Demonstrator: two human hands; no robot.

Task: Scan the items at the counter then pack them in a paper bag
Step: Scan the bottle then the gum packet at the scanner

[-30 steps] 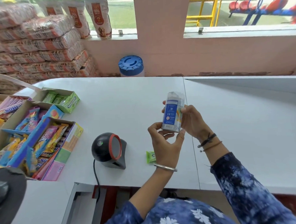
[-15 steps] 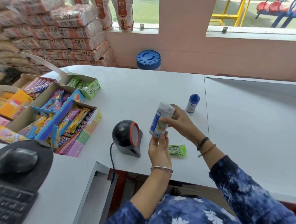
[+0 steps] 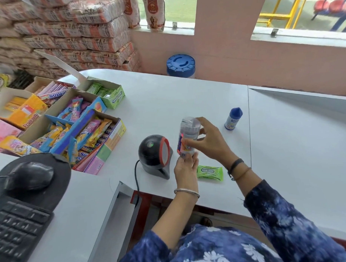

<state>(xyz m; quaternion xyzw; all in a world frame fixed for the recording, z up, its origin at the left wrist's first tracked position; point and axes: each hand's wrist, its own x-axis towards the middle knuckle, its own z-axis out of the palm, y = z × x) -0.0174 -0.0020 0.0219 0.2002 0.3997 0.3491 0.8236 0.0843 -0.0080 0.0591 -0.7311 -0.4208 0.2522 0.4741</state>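
Bottle (image 3: pixel 186 137) in both hands' grip beside scanner (image 3: pixel 154 154), gum pack (image 3: pixel 210 172) and small blue-capped bottle (image 3: pixel 233 119) nearby.

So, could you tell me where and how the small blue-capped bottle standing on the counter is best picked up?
Probably by its straight white body, below the cap. The small bottle stands upright and alone, and its blue cap tapers to a point, so a pinch from the side should hold better than one from above.

On the tabletop (image 3: pixel 167 95) your scanner (image 3: pixel 154 155) stood left of the container (image 3: pixel 187 137) you held between both hands. A gum packet (image 3: pixel 210 172) lay just right of your left hand (image 3: pixel 184 168); a small bottle (image 3: pixel 233 119) stood farther back right. Candy boxes (image 3: pixel 70 122) sat at the far left, a mouse (image 3: pixel 29 175) and keyboard (image 3: pixel 16 230) nearer you.
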